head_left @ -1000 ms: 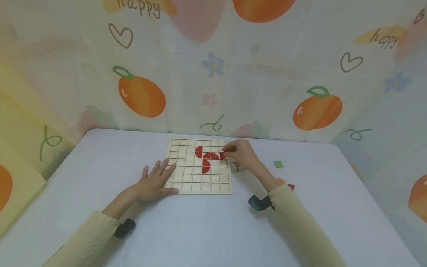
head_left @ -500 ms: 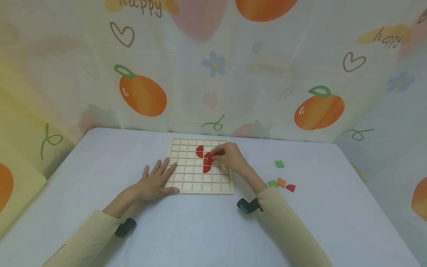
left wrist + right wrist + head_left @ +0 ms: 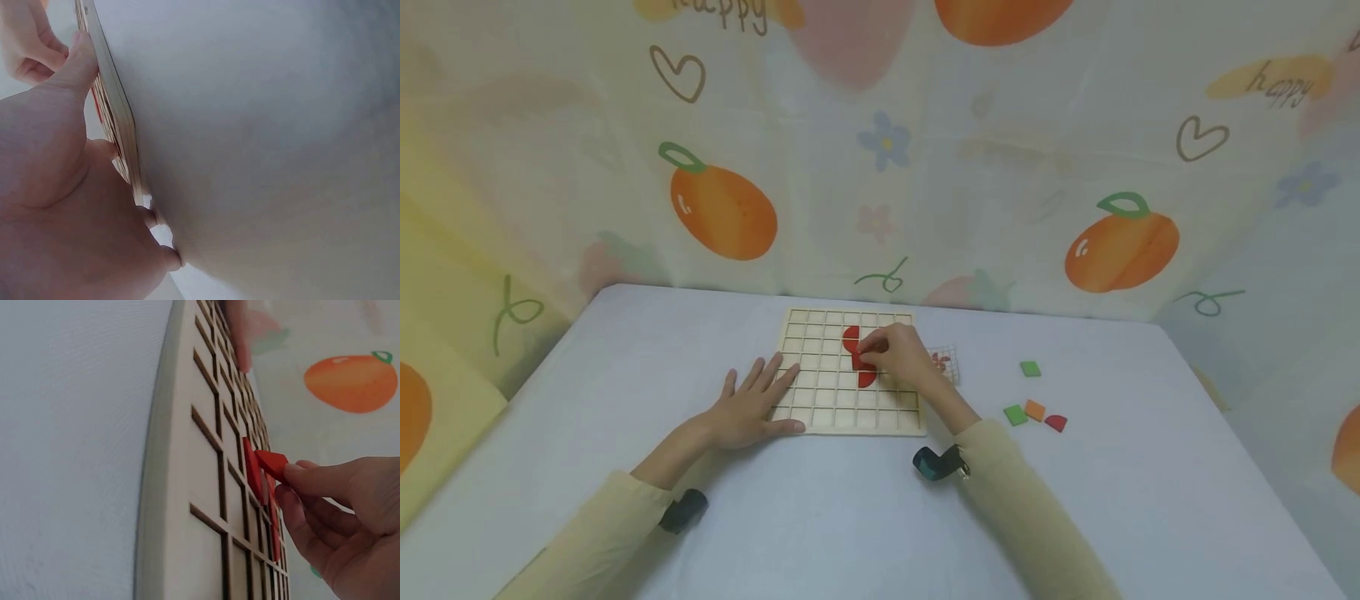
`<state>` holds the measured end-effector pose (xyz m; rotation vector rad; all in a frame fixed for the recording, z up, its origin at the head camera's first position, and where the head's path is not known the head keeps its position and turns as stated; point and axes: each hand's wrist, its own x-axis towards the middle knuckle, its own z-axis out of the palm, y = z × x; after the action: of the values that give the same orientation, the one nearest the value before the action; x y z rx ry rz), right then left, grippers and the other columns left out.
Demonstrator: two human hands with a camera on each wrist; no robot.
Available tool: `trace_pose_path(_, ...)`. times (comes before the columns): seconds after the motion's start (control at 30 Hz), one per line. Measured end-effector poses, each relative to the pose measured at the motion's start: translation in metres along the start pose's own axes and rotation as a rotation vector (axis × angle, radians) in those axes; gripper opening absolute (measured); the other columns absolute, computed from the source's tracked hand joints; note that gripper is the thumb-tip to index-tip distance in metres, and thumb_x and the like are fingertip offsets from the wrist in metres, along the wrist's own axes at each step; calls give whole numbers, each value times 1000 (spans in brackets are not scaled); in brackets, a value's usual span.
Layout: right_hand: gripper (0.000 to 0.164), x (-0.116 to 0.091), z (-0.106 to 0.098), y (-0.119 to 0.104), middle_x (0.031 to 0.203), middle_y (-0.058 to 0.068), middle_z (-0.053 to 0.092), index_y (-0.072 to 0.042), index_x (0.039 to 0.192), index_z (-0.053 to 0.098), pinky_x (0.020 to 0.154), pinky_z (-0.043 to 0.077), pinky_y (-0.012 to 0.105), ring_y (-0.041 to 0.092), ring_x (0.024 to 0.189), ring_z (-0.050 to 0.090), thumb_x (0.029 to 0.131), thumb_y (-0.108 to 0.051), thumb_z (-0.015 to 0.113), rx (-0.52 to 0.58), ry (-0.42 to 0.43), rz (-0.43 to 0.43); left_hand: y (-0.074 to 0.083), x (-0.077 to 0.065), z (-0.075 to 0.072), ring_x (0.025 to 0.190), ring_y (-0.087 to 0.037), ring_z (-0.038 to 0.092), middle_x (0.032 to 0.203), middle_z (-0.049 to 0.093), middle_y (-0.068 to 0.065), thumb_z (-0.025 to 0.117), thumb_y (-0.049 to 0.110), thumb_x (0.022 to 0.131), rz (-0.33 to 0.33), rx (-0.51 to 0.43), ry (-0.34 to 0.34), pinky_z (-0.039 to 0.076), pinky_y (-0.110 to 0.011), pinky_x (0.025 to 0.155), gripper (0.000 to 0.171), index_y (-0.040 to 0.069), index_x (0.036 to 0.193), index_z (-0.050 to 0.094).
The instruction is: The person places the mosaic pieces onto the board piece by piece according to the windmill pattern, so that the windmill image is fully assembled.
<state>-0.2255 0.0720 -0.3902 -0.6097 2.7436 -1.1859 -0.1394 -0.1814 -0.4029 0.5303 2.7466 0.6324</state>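
So from the head view, the right hand [image 3: 901,354] has its thumb and fingers pinched on a red tile [image 3: 858,362], which sits over the middle of the wooden grid board [image 3: 823,400], right by the red tiles [image 3: 867,380] already laid there. My read is that the step in hand is fitting this one into the red shape, and the next move calls for squaring its straight edges to a cell and pressing it flat. Left hand [image 3: 741,417] is spread wide over the board's left edge and near corner, gripping nothing, probably just steadying it. The pattern card [image 3: 947,364] lies beside the board on the right, and further out on the bench [image 3: 790,517] there are two green tiles [image 3: 1016,415], an orange tile [image 3: 1035,409] and a red quarter-circle tile [image 3: 1056,423]. Compared with a second ago, the red tile has come from the board's right edge in to the middle, and the arm no longer covers those loose bits; half a second ago the card was mostly hidden too. Left hand looks parked in the same spot. The left wrist view is mostly palm, with the thumb on the board's edge, and doesn't add much. Right wrist view is the good one: the tile is tilted in a narrow pinch, not seated, with its far end right at the laid reds; can't tell if they're touching.
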Motion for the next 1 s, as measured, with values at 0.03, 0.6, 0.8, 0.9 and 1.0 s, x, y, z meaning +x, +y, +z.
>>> trace_pose_path(0.03,7,1,1,0,94,5,75,-5,93,77,80,53,27,17,86,67,87,-6,74,-9,0,3,0,0,0,146,-49,-4,161,0,-25,61,54,91,3,1,1,-8,-71,107,93,5,157,17)
trace_pose_path(0.6,8,10,16,-11,92,6,75,-5,93,78,67,49,19,12,77,62,89,-7,72,-79,-27,41,-1,0,1,145,-50,-2,161,2,-26,61,53,91,3,20,2,-6,-72,107,92,5,156,18)
trace_pose_path(0.8,9,10,19,-14,92,6,74,-5,93,78,62,48,18,12,77,60,90,-4,70,-78,-36,61,0,0,1,145,-50,-3,161,1,-26,61,53,91,4,12,1,-6,-71,107,92,5,156,17)
trace_pose_path(0.9,10,11,21,-14,93,7,74,-5,94,78,64,50,19,14,82,63,89,-3,69,-86,-32,53,0,0,0,145,-50,-2,161,2,-25,61,53,91,8,13,6,-6,-71,108,92,5,156,18)
trace_pose_path(1.0,10,11,21,-13,94,7,74,-5,95,77,67,51,20,16,86,65,89,-2,70,-87,-27,40,0,0,0,145,-50,-2,161,2,-25,61,54,91,11,9,8,-6,-71,108,92,6,156,18)
